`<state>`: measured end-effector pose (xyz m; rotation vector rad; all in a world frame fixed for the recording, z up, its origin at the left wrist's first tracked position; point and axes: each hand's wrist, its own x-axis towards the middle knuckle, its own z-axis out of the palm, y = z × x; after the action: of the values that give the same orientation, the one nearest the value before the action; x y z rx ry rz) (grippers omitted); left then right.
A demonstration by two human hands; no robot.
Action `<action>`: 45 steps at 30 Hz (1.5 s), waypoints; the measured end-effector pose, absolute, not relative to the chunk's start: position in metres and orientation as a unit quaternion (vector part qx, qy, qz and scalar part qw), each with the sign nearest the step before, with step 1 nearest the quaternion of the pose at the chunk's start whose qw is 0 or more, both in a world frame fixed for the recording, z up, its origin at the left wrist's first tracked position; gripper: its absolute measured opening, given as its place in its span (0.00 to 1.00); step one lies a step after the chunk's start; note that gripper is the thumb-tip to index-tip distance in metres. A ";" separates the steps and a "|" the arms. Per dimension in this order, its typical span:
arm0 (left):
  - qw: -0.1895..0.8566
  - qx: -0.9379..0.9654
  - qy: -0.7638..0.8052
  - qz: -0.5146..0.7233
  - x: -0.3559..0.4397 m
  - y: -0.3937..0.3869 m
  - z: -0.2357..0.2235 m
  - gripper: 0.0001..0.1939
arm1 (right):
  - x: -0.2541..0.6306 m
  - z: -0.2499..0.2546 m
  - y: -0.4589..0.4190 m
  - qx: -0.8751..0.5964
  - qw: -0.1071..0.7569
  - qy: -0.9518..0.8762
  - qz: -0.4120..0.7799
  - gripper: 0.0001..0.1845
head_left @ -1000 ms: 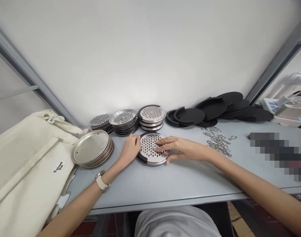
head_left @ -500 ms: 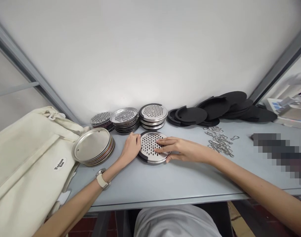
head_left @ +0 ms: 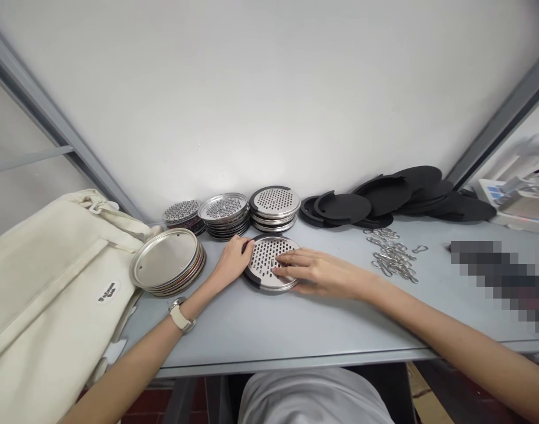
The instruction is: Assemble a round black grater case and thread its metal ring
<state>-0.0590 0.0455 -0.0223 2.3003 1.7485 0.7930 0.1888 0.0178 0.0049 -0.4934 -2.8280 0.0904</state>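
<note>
Mid-table, near the front edge: the grater (head_left: 264, 258), round, lying flat with its perforated steel face up. Black trim (head_left: 254, 280) wraps part of the rim, on the left. Both hands are on it.

Left hand (head_left: 231, 257): fingers curled narrow at the trimmed side, thumb at the rim. Real grip or just bracing, can't tell from here. Right hand (head_left: 324, 272): fingers long, slightly parted, two tips on the holes. Thumb is hidden, so can't tell if it nips the edge.

Handling, my read: light, stiff, won't flex under finger pressure. Steel face is probably slick around the rim and rough at the holes, so dragging fingertips across it is a bad idea. Trim looks like the softer, grippier part. Best hold: trim on the left, smooth outer rim on the right, palms off the holes. Not fragile, I'd guess; thin steel might dent if dropped. On the smooth table (head_left: 269, 333) it could skate if pushed from one side only, so brace opposite.

Around it: trimmed stack (head_left: 275, 201) just behind, bare stack (head_left: 223, 207) left of that, plates (head_left: 165, 258) further left, black covers (head_left: 343, 209) and loose clips (head_left: 393, 257) to the right.
</note>
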 end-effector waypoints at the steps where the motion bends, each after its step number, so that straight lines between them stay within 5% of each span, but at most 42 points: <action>1: 0.071 0.765 0.583 0.265 -0.059 0.046 -0.022 0.15 | 0.188 0.001 0.016 -0.166 0.134 -0.977 0.004 0.23; 8: 0.059 0.750 0.603 0.265 -0.059 0.045 -0.024 0.18 | 0.185 -0.016 0.007 -0.154 0.113 -0.972 -0.137 0.24; 19: 0.045 0.740 0.617 0.264 -0.057 0.043 -0.025 0.17 | 0.182 -0.021 0.002 -0.150 0.141 -0.964 -0.167 0.26; 35: 0.125 0.758 0.591 0.244 -0.067 0.048 -0.013 0.17 | 0.194 0.015 0.021 -0.196 0.184 -0.950 0.162 0.27; 45: 0.085 0.757 0.605 0.232 -0.062 0.041 -0.005 0.17 | 0.234 0.027 0.056 -0.438 0.224 -0.870 0.028 0.20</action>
<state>-0.0622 0.0411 -0.0053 2.2588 1.8030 0.6909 0.2341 0.0555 0.0273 -1.2099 -2.4021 0.0787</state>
